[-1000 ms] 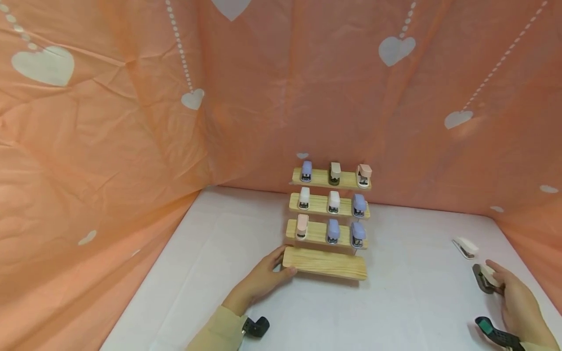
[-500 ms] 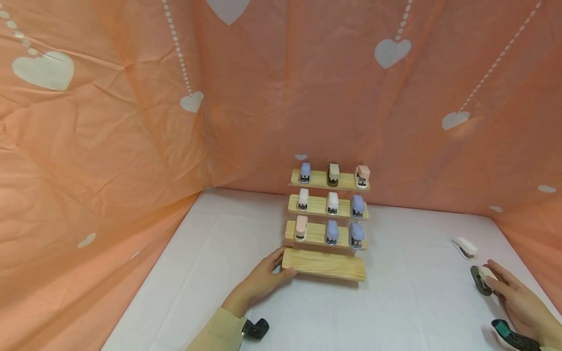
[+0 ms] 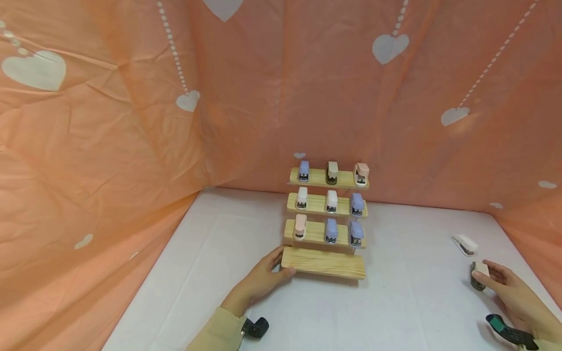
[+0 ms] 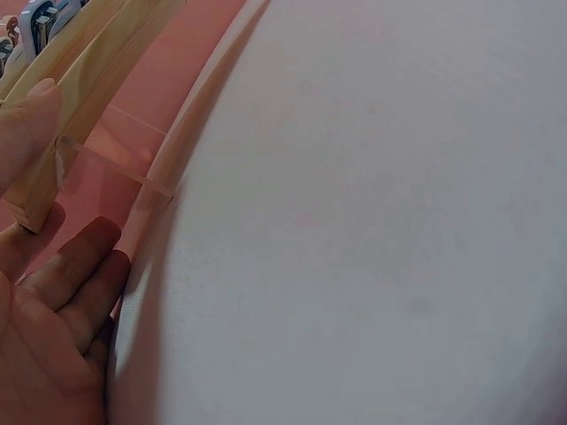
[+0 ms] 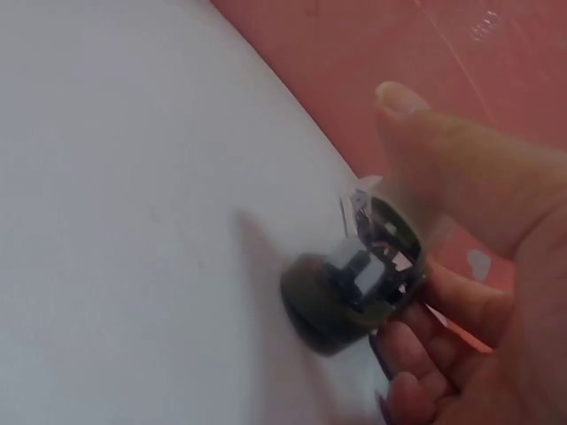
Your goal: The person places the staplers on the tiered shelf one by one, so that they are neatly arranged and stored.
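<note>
My left hand (image 3: 263, 279) holds the left end of the bottom board of a tiered wooden display stand (image 3: 324, 263), thumb on the board's front. The left wrist view shows the thumb against the board (image 4: 84, 66) and the other fingers below and behind it. Over at the right, my right hand (image 3: 514, 291) pinches a mini stapler (image 3: 477, 282) with a beige top and a dark green base. In the right wrist view this stapler (image 5: 341, 297) is tilted, its front end toward the camera. Just beyond it lies a white stapler (image 3: 465, 245) on the table.
Small staplers stand on the stand's upper three tiers, among them a lilac one (image 3: 331, 231), a white one (image 3: 331, 201) and a pink one (image 3: 300, 226). An orange curtain (image 3: 246, 122) with white hearts encloses the white table (image 3: 408, 292) at the back and sides.
My right hand has turned the dark green and beige stapler so its front points more toward me, and shifted it slightly left. The left hand keeps its hold on the stand.
</note>
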A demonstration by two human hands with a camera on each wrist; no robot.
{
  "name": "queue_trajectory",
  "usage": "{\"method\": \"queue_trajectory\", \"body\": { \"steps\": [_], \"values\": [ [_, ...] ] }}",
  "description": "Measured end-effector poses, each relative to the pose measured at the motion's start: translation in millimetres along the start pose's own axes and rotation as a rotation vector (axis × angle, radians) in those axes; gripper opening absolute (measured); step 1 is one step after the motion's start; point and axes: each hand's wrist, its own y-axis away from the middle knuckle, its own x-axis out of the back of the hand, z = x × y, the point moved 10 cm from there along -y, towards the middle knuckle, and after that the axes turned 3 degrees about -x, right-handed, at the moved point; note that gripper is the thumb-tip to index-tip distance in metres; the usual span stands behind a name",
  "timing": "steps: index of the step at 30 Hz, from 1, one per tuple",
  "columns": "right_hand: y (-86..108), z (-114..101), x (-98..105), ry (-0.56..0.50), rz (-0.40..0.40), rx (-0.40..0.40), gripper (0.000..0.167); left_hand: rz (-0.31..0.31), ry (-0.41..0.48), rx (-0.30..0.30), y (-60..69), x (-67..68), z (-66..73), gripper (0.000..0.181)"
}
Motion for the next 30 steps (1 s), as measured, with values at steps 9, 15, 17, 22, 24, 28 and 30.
{"method": "queue_trajectory", "body": {
  "steps": [9, 15, 17, 22, 24, 28, 30],
  "values": [
    [4.0, -13.1, 5.5, 0.164, 0.108, 0.029, 0.104, 0.002, 0.017, 0.001, -0.4, -0.5, 1.7, 0.077],
    [18.2, -28.4, -0.3, 0.321, 0.166, 0.03, 0.111, -0.003, 0.048, 0.016, -0.7, -3.9, -4.3, 0.077],
    [26.5, -39.4, -10.8, 0.359, 0.126, 0.062, 0.108, 0.0, 0.046, 0.015, -0.8, -4.1, -5.0, 0.077],
    [52.0, -77.0, -46.8, 0.409, 0.045, 0.205, 0.095, 0.008, 0.051, 0.012, -0.5, -2.6, -3.9, 0.076],
    [62.6, -91.4, -64.6, 0.393, 0.027, 0.278, 0.089, 0.008, 0.052, 0.021, 0.0, -2.1, -4.2, 0.077],
    [82.2, -115.2, -101.6, 0.308, 0.007, 0.419, 0.077, 0.005, 0.04, 0.025, 0.6, -0.9, -3.7, 0.077],
    [88.2, -122.4, -118.8, 0.242, -0.007, 0.45, 0.075, 0.005, 0.033, 0.021, 0.7, -0.2, -3.4, 0.076]
  ]
}}
